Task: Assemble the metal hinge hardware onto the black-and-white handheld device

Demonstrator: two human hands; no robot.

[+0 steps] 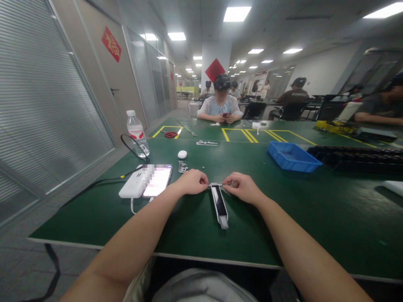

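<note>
In the head view, the left hand (pixel 190 182) and the right hand (pixel 243 187) meet at the far end of a slim black part (pixel 219 206). It lies flat on the green table (pixel 283 218) and points back toward the person. Each hand has its thumb and fingers pinched shut on that far end, one from each side. What sits between the fingertips is too small to tell. I think this goes best if both pinches are even and the part is kept flat, so it does not twist or slide. A phone (pixel 159 180) and a white power bank (pixel 131 188) lie near the left hand, and small metal bits (pixel 182 167) sit just past it, so that side is tight. On the right the table is open, and the blue tray (pixel 292 157) is well apart. The near table edge is not far from the part's near end, so pulling it back looks risky.
</note>
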